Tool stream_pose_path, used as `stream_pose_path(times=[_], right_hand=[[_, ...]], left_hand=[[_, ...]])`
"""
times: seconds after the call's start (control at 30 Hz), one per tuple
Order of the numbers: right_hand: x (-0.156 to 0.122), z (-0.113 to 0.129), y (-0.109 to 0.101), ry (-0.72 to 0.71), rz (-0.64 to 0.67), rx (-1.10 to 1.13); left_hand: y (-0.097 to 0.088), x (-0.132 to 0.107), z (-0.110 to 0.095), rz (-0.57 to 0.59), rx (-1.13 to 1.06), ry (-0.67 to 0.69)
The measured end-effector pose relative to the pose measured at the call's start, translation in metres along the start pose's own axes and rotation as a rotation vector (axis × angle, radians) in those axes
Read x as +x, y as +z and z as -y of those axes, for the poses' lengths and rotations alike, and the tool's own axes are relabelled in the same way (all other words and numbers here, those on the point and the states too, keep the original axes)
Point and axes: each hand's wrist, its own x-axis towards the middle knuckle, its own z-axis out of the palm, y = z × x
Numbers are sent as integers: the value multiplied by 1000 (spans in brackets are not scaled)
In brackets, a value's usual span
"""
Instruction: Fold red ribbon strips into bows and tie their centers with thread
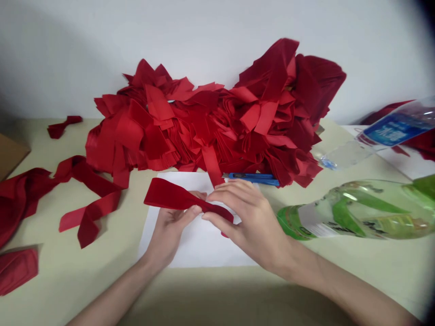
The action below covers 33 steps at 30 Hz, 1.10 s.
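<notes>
A red velvet ribbon strip [170, 194] is between my hands, above a white sheet of paper [200, 249]. My left hand [173, 222] pinches it near the middle, thumb on top, where the strip looks gathered narrow. From there a broad flat end sticks out to the left. My right hand [251, 217] is closed around the right part, which bends downward, its thumb and fingers on either side. The ribbon's right tip is partly hidden behind the right hand. Just beyond the right hand lies a blue utility knife [253, 177].
A large heap of red ribbon strips [204, 122] stands against the wall. Loose red strips [98, 203] lie at left, near a cardboard box [12, 156]. On the right are a green-labelled bottle [356, 210] and a blue-labelled clear bottle [394, 129], both lying down.
</notes>
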Motion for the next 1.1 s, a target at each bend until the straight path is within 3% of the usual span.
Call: stream_pose_path(times=[0.2,0.4,0.5,0.7,0.87,1.1], right_hand=[[-1,-1,1,11,53,33],[2,-5,-3,-20,136,73],[1,-6,-2,-13,160,87],[-1,-3,1,22,167,93],[-1,-1,4,14,105,98],[-7,-1,18,32,20,101]], left_hand=[[-2,-1,4,19,7,-54],[-12,5,-5,152,242,8],[-14,5,-4,111,289,31],[-2,-5,13,3,17,-22],[6,-8,12,-71,-166,-101],[1,-3,21,-20,-443,-236]])
